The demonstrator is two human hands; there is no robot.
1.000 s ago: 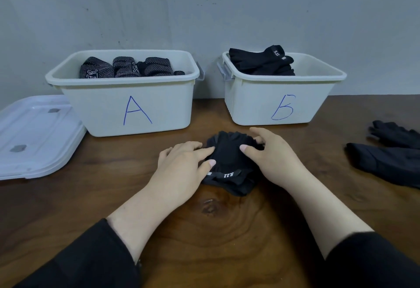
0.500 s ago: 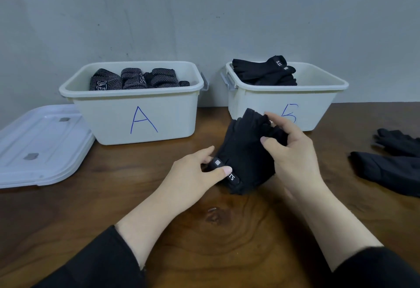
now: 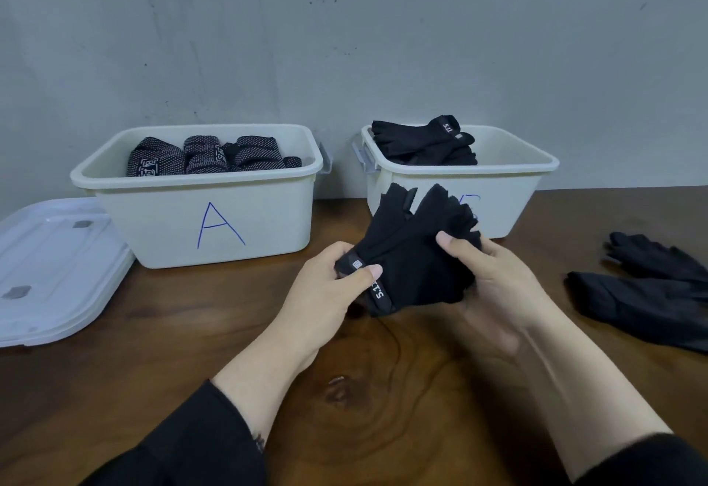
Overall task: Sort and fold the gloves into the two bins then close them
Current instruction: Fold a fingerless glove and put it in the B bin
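Note:
A folded pair of plain black fingerless gloves point(image 3: 412, 252) is held up off the table, just in front of bin B point(image 3: 509, 194). My left hand point(image 3: 329, 294) pinches its cuff end with thumb on top. My right hand point(image 3: 494, 278) grips its finger end from below. Bin B holds a stack of similar black gloves point(image 3: 425, 140). Bin A point(image 3: 214, 213) to the left holds several dotted black gloves point(image 3: 207, 156). Both bins are open.
A white lid point(image 3: 49, 267) lies flat on the wooden table left of bin A. More loose black gloves point(image 3: 651, 286) lie at the right edge of the table. A grey wall stands right behind the bins.
The folded gloves went from lying pressed on the table to being lifted by both hands, up and toward bin B. The view tilted down a little.

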